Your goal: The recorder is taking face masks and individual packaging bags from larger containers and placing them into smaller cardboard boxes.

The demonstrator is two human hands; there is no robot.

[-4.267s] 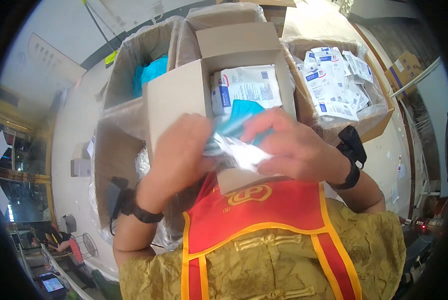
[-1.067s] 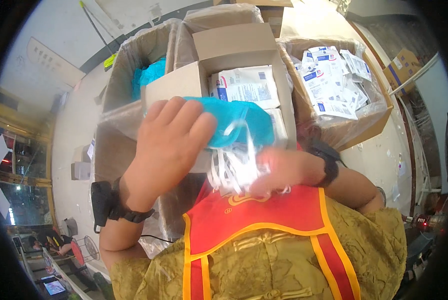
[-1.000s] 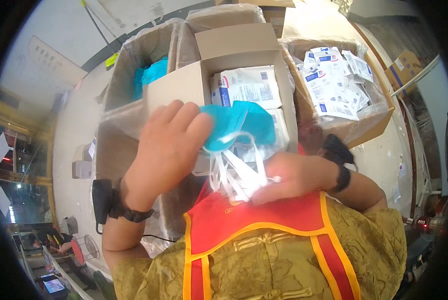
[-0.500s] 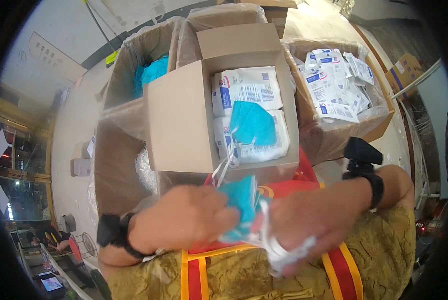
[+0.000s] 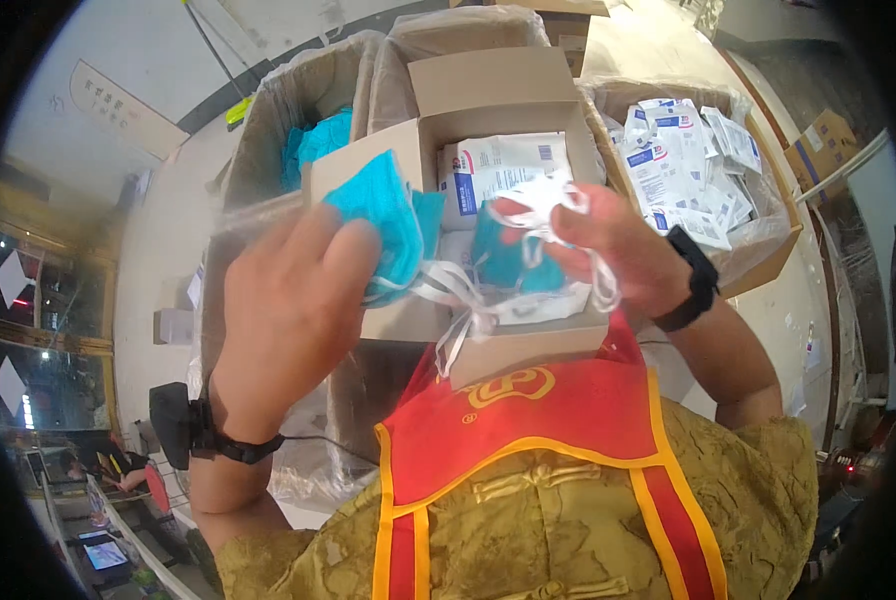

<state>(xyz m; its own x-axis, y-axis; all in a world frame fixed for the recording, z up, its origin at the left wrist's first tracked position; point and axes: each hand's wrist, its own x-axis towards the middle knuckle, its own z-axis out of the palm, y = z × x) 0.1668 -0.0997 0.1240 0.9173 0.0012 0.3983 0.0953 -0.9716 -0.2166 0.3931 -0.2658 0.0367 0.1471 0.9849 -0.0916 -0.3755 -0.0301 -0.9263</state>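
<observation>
Left of centre, the left hand grips folded turquoise fabric masks in its fingers; the right hand's fingers pinch looped white elastic straps, which could tangle if pulled crosswise.

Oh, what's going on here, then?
A person's left hand grips folded turquoise masks, while the right hand holds white straps above an open cardboard box. Inside it, another turquoise mask lies on white packets. Loose packets fill a carton to the right.
</observation>
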